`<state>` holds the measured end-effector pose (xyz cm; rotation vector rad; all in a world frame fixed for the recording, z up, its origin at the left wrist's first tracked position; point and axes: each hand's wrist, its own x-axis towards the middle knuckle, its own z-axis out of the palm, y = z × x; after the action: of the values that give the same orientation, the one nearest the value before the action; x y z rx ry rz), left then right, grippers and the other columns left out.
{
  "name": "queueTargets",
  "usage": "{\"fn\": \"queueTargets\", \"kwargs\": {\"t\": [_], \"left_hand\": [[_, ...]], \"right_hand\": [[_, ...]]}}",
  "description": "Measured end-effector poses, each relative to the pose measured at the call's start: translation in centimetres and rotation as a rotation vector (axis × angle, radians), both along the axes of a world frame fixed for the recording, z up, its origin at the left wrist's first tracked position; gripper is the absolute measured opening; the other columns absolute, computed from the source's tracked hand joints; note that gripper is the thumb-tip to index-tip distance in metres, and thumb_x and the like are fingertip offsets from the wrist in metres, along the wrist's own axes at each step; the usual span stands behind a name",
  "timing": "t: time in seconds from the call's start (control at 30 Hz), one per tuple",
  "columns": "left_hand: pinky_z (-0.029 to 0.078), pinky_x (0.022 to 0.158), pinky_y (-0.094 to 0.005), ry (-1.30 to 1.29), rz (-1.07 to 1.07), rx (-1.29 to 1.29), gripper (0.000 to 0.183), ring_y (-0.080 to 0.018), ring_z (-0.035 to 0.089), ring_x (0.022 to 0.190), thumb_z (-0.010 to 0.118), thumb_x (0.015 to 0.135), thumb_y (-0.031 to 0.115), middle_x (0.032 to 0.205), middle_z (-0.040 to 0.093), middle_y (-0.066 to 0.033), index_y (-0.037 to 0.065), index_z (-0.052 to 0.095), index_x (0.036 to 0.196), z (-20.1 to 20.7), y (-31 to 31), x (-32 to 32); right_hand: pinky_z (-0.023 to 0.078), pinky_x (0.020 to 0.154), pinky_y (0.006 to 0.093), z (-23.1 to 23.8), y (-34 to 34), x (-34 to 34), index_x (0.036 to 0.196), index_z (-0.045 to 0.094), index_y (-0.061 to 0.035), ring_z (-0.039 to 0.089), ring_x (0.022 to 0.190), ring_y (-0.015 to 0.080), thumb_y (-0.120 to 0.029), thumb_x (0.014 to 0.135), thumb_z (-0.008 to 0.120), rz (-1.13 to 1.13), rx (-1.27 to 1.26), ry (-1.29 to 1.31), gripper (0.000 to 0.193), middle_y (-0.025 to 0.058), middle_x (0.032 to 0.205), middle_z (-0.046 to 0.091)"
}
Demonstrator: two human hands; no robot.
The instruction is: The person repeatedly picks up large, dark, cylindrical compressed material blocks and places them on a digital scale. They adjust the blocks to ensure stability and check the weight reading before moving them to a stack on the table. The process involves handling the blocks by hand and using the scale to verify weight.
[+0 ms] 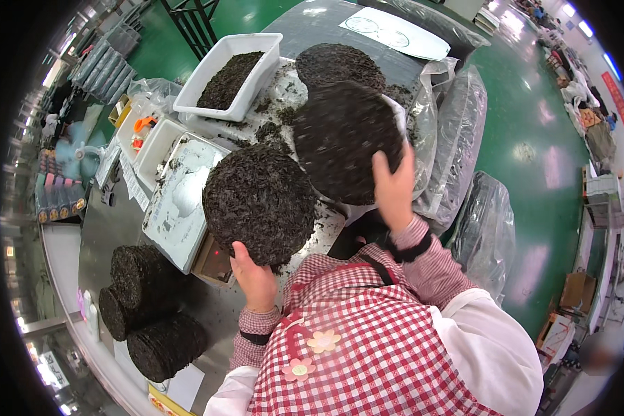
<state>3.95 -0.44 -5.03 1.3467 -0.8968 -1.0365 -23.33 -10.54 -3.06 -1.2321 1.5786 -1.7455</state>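
My left hand [256, 286] grips the lower edge of a round dark disc of what looks like dried seaweed [260, 202], thumb on its face. It is held tilted over the work table. In my right hand [396, 188] is a second seaweed disc [345, 142], pinched at its right edge and slightly blurred. A white rim shows behind that disc; I cannot tell what it belongs to. Just beyond lies another round disc [336, 64], partly covered by the one in my right hand. Loose dark flakes [274, 133] are scattered between the discs.
A white tub [274, 54] of loose seaweed stands at the back left. Left of my hands is a flake-strewn scale [180, 201], with small white bins [158, 147] behind. Stacked discs [166, 344] sit at the lower left. Bagged stacks [457, 139] stand to the right.
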Motion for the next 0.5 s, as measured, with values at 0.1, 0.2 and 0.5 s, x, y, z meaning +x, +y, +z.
{"fn": "queueTargets", "kwargs": {"t": [0.1,0.2,0.5], "left_hand": [[0.041,0.107,-0.0430,0.222,-0.069,-0.019,0.066,-0.0267,0.048,0.130,0.046,0.101,0.052,0.145,0.046,-0.0084,0.009,0.034,0.149,0.5,0.1,0.1],[0.038,0.111,-0.0438,0.412,-0.108,-0.029,0.076,-0.0254,0.044,0.135,0.042,0.097,0.062,0.148,0.044,-0.0053,0.010,0.031,0.151,1.5,-0.5,-0.9],[0.035,0.114,-0.0427,0.476,-0.326,-0.075,0.098,-0.0242,0.040,0.138,0.028,0.085,0.080,0.153,0.038,-0.0075,0.009,0.027,0.153,1.0,0.1,-1.3]], "right_hand": [[0.033,0.112,0.0424,-1.7,-1.8,-3.2,0.143,0.032,0.0093,0.044,0.131,0.0386,-0.013,0.087,0.066,-0.115,0.175,0.373,0.069,0.0290,0.139,0.046],[0.028,0.115,0.0446,-0.2,-0.4,-0.3,0.141,0.037,0.0050,0.033,0.137,0.0392,-0.016,0.084,0.070,-0.119,0.075,0.681,0.069,0.0260,0.144,0.039],[0.032,0.113,0.0496,3.7,5.7,7.4,0.140,0.047,-0.0075,0.037,0.137,0.0398,-0.031,0.065,0.088,0.814,-0.122,0.552,0.088,0.0187,0.145,0.042]]}}
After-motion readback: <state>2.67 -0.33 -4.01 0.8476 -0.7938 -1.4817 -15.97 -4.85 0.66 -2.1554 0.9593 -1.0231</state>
